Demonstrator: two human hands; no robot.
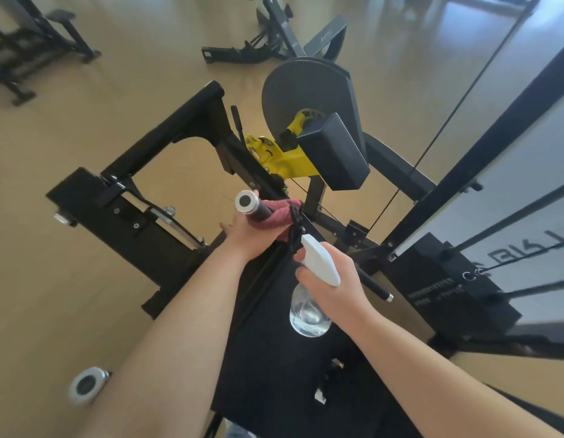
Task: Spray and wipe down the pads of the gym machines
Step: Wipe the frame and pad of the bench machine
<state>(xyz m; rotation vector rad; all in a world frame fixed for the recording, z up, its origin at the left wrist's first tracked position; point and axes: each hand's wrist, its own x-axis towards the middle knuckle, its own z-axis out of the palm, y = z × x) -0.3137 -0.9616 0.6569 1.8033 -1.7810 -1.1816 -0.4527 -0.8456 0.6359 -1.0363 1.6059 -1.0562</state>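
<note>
My left hand [249,237] holds a dark red cloth [282,216] wrapped round the black handle bar [250,205] of a gym machine; the bar's silver end cap faces me. My right hand [331,279] grips a clear spray bottle [309,311] with a white trigger head [320,263], its nozzle pointing up-left toward the cloth. A black rectangular pad [334,151] sits on a yellow bracket [284,159] just beyond the hands. Below my arms lies the machine's black seat pad [274,358].
The machine's black frame [141,191] spreads to the left. A grey round cover [303,90] stands behind the pad. The weight stack and cables [464,279] rise at the right. Other machines [31,49] stand on the tan floor farther off. A second silver-capped handle [86,385] is at lower left.
</note>
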